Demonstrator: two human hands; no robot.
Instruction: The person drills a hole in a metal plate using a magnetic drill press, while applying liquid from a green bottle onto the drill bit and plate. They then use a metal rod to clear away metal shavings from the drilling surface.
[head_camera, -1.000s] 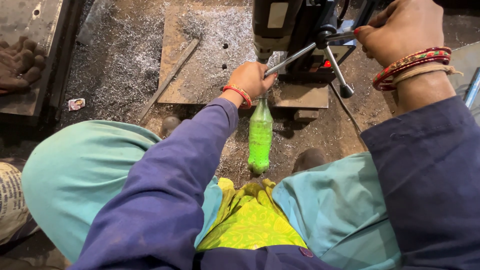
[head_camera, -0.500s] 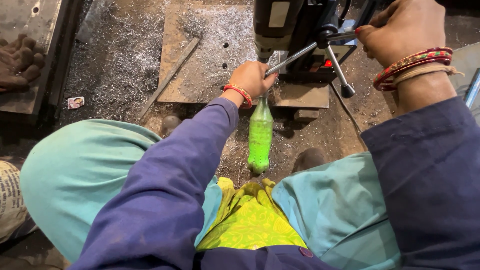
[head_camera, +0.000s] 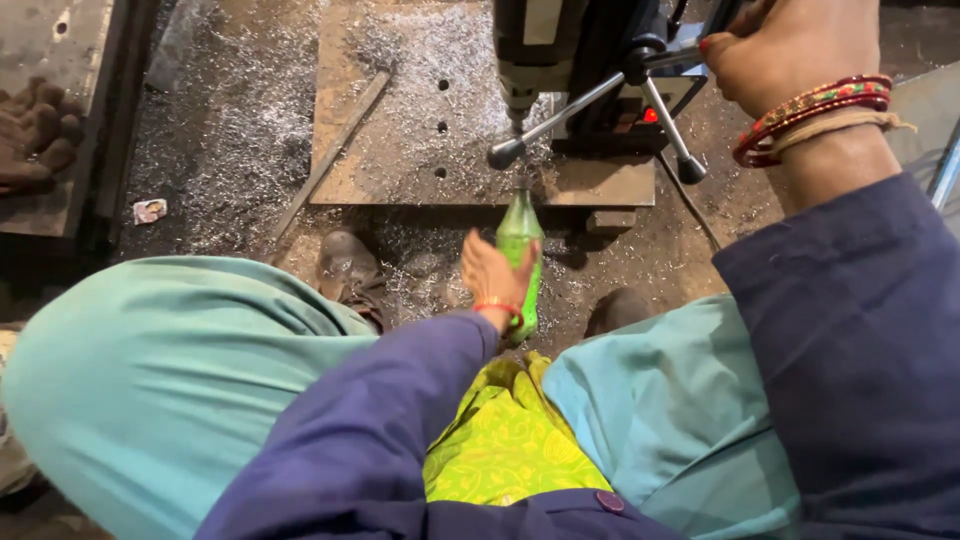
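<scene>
I squat over a steel plate (head_camera: 400, 140) with several drilled holes and a layer of metal shavings. A dark magnetic drill (head_camera: 575, 50) stands on the plate's right part. My right hand (head_camera: 790, 50), with bangles at the wrist, grips one spoke of the drill's feed handle (head_camera: 655, 75) at the upper right. My left hand (head_camera: 492, 280) is lower, between my knees, wrapped around a green plastic bottle (head_camera: 520, 235) that stands upright on the floor just in front of the plate.
Metal swarf covers the floor around the plate. A flat steel bar (head_camera: 330, 160) lies along the plate's left edge. Worn gloves (head_camera: 35, 140) rest on another plate at far left. My shoes (head_camera: 350, 268) sit near the plate's front edge.
My left hand has come back from the drill bit area on the plate down to the green bottle and closed around it. My right hand stays on the feed handle.
</scene>
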